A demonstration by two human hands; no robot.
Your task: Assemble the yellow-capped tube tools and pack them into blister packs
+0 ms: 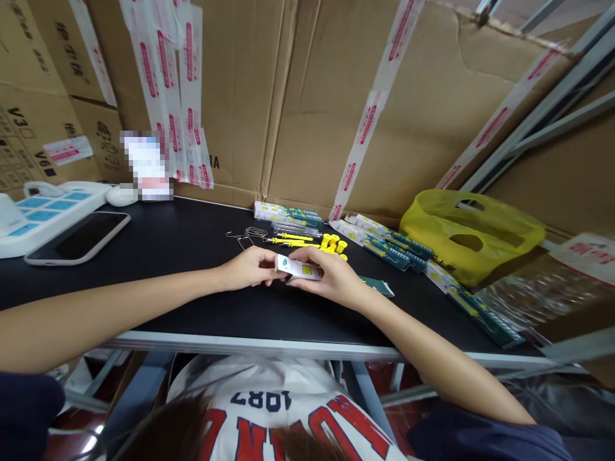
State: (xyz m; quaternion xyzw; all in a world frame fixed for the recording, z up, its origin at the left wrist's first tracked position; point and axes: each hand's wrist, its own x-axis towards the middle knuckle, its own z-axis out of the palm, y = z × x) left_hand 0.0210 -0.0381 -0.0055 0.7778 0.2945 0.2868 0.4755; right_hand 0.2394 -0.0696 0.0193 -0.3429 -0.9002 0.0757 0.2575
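Observation:
Both my hands meet over the black table [182, 256], holding one small white packet [298, 269] with a green and yellow label. My left hand [247, 267] pinches its left end. My right hand [331, 278] grips its right part from above. Just behind the hands lie yellow plastic tools [307, 242] and several wire clips [247, 235]. A dark green card [379, 286] lies flat on the table just right of my right hand.
Finished green-and-white packs lie in piles at the back [288, 214] and to the right [384, 242], next to a yellow plastic bag [471, 237]. A phone [79, 238] and a white power strip [43, 211] sit at the far left. Cardboard boxes [307, 96] wall the back.

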